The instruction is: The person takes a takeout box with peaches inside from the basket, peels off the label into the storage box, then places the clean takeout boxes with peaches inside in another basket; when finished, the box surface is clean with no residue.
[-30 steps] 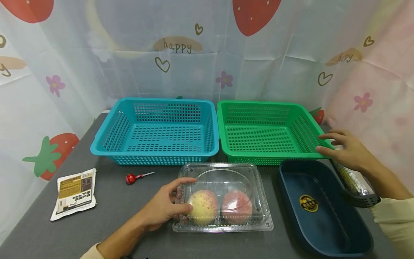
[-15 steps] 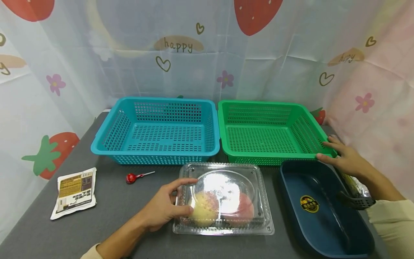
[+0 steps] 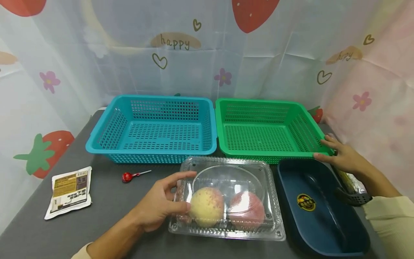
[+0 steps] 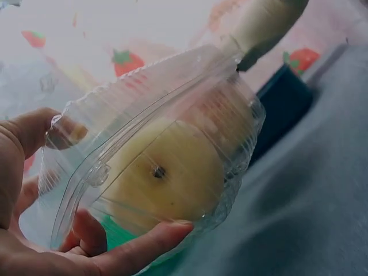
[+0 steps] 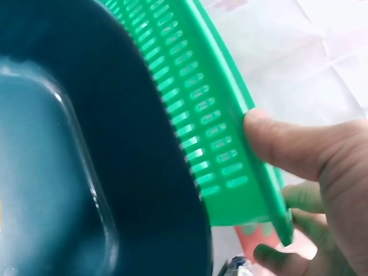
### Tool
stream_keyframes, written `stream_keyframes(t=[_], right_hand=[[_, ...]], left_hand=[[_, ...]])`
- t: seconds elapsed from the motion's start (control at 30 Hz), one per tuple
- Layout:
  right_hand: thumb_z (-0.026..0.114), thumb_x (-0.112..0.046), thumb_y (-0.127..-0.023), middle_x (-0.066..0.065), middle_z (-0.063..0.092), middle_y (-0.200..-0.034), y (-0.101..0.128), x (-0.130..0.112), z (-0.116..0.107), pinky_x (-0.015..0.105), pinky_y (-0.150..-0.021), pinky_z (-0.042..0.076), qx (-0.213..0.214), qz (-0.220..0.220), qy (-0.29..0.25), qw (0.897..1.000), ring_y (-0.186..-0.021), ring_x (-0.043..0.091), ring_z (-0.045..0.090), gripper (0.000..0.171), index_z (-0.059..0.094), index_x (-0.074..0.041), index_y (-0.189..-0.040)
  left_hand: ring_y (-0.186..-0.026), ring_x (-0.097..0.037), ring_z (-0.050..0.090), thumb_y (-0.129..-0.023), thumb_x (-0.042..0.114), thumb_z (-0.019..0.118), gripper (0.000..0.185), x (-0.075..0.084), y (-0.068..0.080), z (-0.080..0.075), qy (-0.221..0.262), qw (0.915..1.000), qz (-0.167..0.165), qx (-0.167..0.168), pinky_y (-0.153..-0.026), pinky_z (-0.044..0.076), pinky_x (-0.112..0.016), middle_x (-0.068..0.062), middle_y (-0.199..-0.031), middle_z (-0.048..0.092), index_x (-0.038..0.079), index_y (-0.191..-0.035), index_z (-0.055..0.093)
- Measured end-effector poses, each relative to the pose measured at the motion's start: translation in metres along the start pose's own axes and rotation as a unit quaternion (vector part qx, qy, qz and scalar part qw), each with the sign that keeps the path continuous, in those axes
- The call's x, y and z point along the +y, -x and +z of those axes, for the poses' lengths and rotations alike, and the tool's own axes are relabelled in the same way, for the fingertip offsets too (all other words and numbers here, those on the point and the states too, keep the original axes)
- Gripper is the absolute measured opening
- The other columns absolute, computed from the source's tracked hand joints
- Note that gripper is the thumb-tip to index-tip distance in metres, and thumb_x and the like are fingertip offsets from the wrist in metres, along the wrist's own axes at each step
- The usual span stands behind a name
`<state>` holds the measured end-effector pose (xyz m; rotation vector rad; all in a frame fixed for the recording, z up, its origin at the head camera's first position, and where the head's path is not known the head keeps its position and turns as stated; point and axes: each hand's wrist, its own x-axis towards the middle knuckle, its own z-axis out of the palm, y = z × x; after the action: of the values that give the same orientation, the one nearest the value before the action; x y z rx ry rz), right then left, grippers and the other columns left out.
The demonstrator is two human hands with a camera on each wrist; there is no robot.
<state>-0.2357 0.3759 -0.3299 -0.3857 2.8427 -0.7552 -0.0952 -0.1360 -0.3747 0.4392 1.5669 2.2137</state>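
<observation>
My left hand (image 3: 161,203) grips the left side of a clear plastic clamshell box (image 3: 231,233), thumb at its front and fingers around its edge. Inside sit two round, peach-like fruits: a yellow-pink one (image 3: 207,207) and a pinker one (image 3: 246,210). The left wrist view shows the box (image 4: 178,75) end-on, with the yellow fruit (image 4: 167,184) nearest. At the right, my right hand (image 3: 346,156) holds the front right corner of the green basket (image 3: 245,154). In the right wrist view its thumb (image 5: 287,144) presses the basket's rim (image 5: 230,95), and other fingers lie beyond it.
A blue basket (image 3: 150,151) stands left of the green one. In front of the green basket is a dark blue tub (image 3: 291,216), beside a shiny packet (image 3: 355,185). A red lollipop (image 3: 127,177) and a white pouch (image 3: 69,194) lie on the left.
The box now looks larger and slightly turned, its right side reaching closer to the tub. My right hand has moved from beside the green basket's corner onto its rim.
</observation>
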Motion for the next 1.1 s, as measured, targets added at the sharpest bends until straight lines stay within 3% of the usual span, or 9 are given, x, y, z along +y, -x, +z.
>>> stream_keyframes(t=[0.27,0.43,0.57,0.7,0.83,1.0,1.1], right_hand=[[0.064,-0.036,-0.093,0.034,0.005,-0.152,-0.004,-0.008,-0.008,0.073,-0.099,0.016,-0.030,0.023,0.006,0.999,-0.137,0.054,0.001,0.084,0.020,0.012,-0.147],[0.067,-0.036,-0.091,0.036,0.008,-0.151,-0.006,-0.011,-0.011,0.071,-0.101,0.016,-0.032,0.024,0.009,0.999,-0.136,0.055,0.002,0.085,0.024,0.015,-0.144],[0.069,-0.037,-0.088,0.038,0.013,-0.149,-0.008,-0.012,-0.012,0.069,-0.102,0.017,-0.028,0.029,0.022,0.999,-0.136,0.055,0.005,0.086,0.028,0.017,-0.142],[0.071,-0.032,-0.087,0.038,0.017,-0.147,-0.009,-0.014,-0.013,0.068,-0.103,0.018,-0.023,0.025,0.026,0.999,-0.135,0.056,0.009,0.083,0.032,0.018,-0.139],[0.072,-0.033,-0.086,0.037,0.017,-0.147,-0.010,-0.015,-0.014,0.069,-0.102,0.018,-0.025,0.028,0.026,0.999,-0.135,0.056,0.009,0.085,0.031,0.017,-0.140],[0.071,-0.039,-0.087,0.037,0.014,-0.149,-0.009,-0.015,-0.016,0.070,-0.101,0.018,-0.036,0.039,0.027,0.998,-0.135,0.056,0.006,0.090,0.027,0.017,-0.141],[0.072,-0.038,-0.086,0.038,0.013,-0.149,-0.009,-0.014,-0.017,0.070,-0.101,0.018,-0.038,0.041,0.023,0.998,-0.135,0.056,0.005,0.091,0.026,0.018,-0.141]], left_hand=[[-0.082,-0.037,0.060,-0.076,-0.013,0.069,0.075,0.045,-0.016,0.018,-0.030,0.9995,0.007,0.011,-0.066,0.055,-0.056,-0.026,-0.136,0.021,0.005,-0.144,0.042],[-0.072,-0.028,0.057,-0.078,-0.011,0.069,0.073,0.078,-0.038,0.030,-0.055,0.9979,0.013,0.031,-0.066,0.055,-0.056,-0.020,-0.111,0.036,0.011,-0.144,0.045],[-0.065,-0.028,0.059,-0.079,-0.014,0.066,0.072,0.100,-0.062,0.037,-0.044,0.9981,0.025,0.036,-0.063,0.052,-0.062,-0.015,-0.086,0.035,0.013,-0.142,0.047],[-0.071,-0.030,0.062,-0.081,-0.014,0.065,0.071,0.117,-0.086,0.041,-0.048,0.9976,0.031,0.040,-0.063,0.052,-0.062,-0.013,-0.084,0.037,0.017,-0.142,0.048],[-0.077,-0.028,0.056,-0.081,-0.010,0.068,0.069,0.123,-0.111,0.045,-0.068,0.9957,0.027,0.057,-0.066,0.053,-0.059,-0.011,-0.081,0.037,0.022,-0.140,0.052],[-0.077,-0.026,0.042,-0.080,-0.004,0.073,0.068,0.117,-0.145,0.048,-0.102,0.9922,0.017,0.070,-0.067,0.052,-0.050,-0.008,-0.077,0.036,0.029,-0.137,0.055],[-0.092,-0.029,0.048,-0.081,-0.002,0.074,0.068,0.108,-0.163,0.049,-0.113,0.9912,0.003,0.068,-0.070,0.050,-0.051,-0.013,-0.086,0.043,0.032,-0.137,0.054]])
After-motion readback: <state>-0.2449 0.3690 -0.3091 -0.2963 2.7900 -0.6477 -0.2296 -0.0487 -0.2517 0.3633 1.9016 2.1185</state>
